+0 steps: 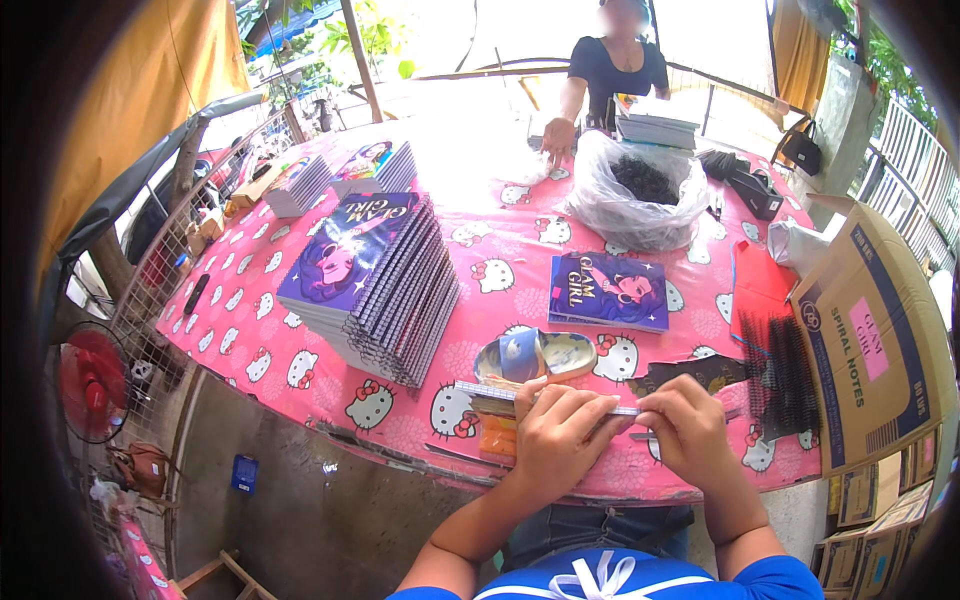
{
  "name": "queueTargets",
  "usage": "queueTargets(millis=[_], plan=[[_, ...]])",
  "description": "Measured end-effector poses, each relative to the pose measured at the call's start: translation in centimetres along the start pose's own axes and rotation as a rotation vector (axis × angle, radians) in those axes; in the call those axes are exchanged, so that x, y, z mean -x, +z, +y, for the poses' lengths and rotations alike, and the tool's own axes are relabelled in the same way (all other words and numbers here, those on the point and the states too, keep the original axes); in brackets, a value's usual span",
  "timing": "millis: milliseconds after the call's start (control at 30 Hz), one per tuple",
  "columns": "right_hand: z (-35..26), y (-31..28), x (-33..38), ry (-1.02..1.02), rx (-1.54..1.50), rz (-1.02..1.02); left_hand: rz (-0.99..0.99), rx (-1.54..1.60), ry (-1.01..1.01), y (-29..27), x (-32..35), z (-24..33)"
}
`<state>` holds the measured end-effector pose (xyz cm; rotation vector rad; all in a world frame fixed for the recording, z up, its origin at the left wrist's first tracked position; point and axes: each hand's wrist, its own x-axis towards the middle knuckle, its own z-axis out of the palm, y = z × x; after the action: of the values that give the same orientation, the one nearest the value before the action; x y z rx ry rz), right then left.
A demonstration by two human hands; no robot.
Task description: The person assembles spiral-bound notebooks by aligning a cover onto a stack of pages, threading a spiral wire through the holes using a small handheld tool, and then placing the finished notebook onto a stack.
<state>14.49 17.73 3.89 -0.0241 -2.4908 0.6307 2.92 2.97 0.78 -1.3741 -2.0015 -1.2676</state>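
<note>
at the lower centre of the frame, the left hand (560, 432) curls its fingers over a thin notebook (487, 391) while the right hand (686, 422) pinches its right end, apparently mid-binding, the next move likely needing a steady, aligned edge

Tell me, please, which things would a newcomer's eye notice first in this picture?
The tall stack of purple-covered notebooks would probably draw the eye first, left of centre on the bright pink tablecloth. Farther back, right of centre, a clear plastic bag holds tangled black material. At the near edge, the left hand holds what looks like a notebook, edge-on, the right hand at its end.
</note>
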Motion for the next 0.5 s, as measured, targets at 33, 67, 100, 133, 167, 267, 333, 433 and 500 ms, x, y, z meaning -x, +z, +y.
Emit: queueTargets(millis=[33,67,100,133,167,267,333,433,500], plan=[[0.4,-0.2,0.2,-0.006,0.008,-0.049,0.005,0.009,0.004,0.0,0.0,0.0],[0.7,-0.6,-0.2,-0.015,-0.044,-0.107,0.008,0.01,0.014,0.0,0.2,-0.2],[1.1,-1.4,-1.1,-0.023,-0.104,-0.164,0.006,0.007,0.023,-0.1,0.4,-0.4],[1.5,-2.2,-2.2,-0.032,-0.164,-0.222,0.004,0.001,0.031,-0.3,0.6,-0.5],[1.9,-3.0,-3.5,0.081,-0.252,-0.279,0.004,-0.002,0.035,-0.7,0.7,-0.5],[5.1,-0.5,-8.2,-0.152,-0.008,-0.328,-0.004,0.01,0.033,-0.6,0.4,0.2],[8.6,4.9,-8.8,-0.285,0.034,-0.411,-0.03,-0.001,-0.01,-0.3,0.2,0.5],[11.0,11.3,-8.4,-0.369,0.195,-0.526,0.029,0.033,-0.093,-0.6,-0.4,0.5],[10.5,11.9,-8.1,-0.361,0.249,-0.477,-0.007,-0.095,-0.091,-1.5,-0.6,0.4]])
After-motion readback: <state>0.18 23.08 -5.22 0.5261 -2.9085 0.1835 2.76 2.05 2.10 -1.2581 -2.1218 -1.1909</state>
